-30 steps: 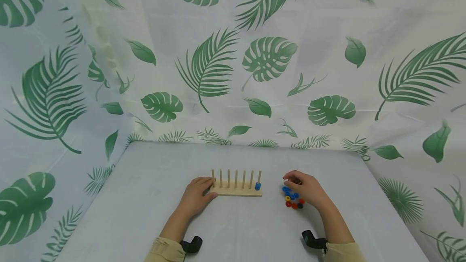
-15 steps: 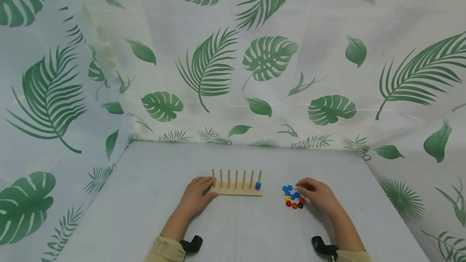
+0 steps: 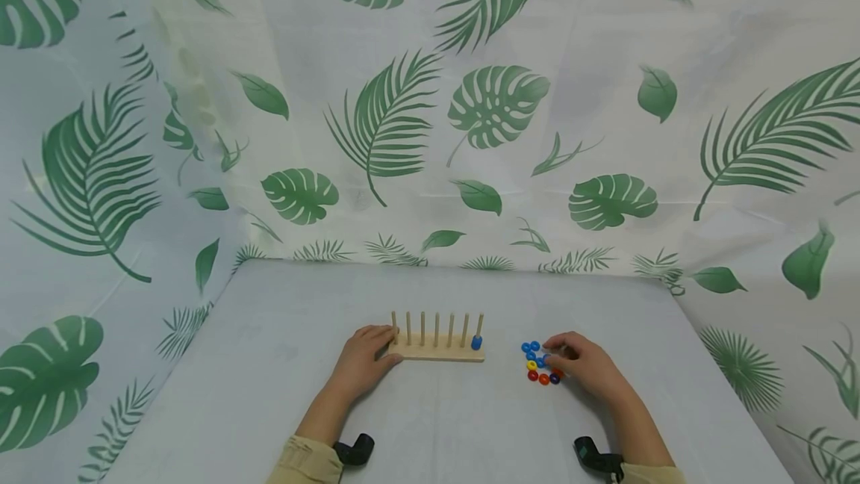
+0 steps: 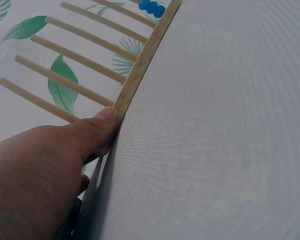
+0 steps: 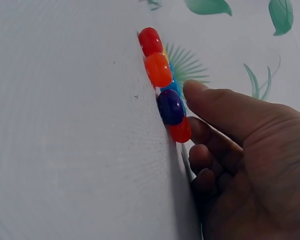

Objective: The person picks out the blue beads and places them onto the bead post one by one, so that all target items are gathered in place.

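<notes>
My left hand [image 3: 366,361] grips the left end of a wooden peg board [image 3: 440,353], its thumb on the front edge in the left wrist view. Several upright pegs stand on the board. Blue beads [image 4: 152,8] are stacked on the rightmost peg. To the right of the board my right hand [image 3: 591,368] hovers low over loose beads, thumb and forefinger apart beside the blue ones [image 3: 541,363]. A yellow bead [image 3: 532,366], a red bead [image 3: 533,376], an orange bead [image 5: 158,70] and a dark purple bead [image 5: 170,107] lie close by. The right fingertips are partly hidden.
The table [image 3: 289,305] has a pale cloth top. A leaf-printed curtain [image 3: 403,230] closes off its back and sides. Black wrist devices [image 3: 354,451] are worn on both forearms.
From over the bead group, my right hand drew back to the right, uncovering blue beads. It then edged slightly left, with its thumb over a blue bead. The left hand stayed put.
</notes>
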Demonstrator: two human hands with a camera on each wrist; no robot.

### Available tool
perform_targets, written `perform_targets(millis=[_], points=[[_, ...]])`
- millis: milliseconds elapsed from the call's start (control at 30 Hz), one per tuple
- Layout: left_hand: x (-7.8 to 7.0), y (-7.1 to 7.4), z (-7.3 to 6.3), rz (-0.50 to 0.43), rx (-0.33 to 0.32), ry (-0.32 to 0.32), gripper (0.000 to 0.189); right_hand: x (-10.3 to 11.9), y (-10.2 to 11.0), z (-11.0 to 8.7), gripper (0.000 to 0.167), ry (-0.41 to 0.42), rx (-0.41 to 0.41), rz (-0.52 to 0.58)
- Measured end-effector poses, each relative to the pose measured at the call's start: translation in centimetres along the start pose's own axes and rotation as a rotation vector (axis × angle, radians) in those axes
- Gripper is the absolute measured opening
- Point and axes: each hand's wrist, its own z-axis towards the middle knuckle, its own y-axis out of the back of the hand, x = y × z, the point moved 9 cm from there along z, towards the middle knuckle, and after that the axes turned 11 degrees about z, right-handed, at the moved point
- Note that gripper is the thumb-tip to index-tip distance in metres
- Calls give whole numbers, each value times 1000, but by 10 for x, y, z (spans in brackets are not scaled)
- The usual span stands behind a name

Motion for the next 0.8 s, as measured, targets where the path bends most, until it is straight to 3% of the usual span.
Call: perform_targets(millis=[800], points=[[-3,4,-1,-32,-3,2,56,2,-4,2,30,30,-34,-63]])
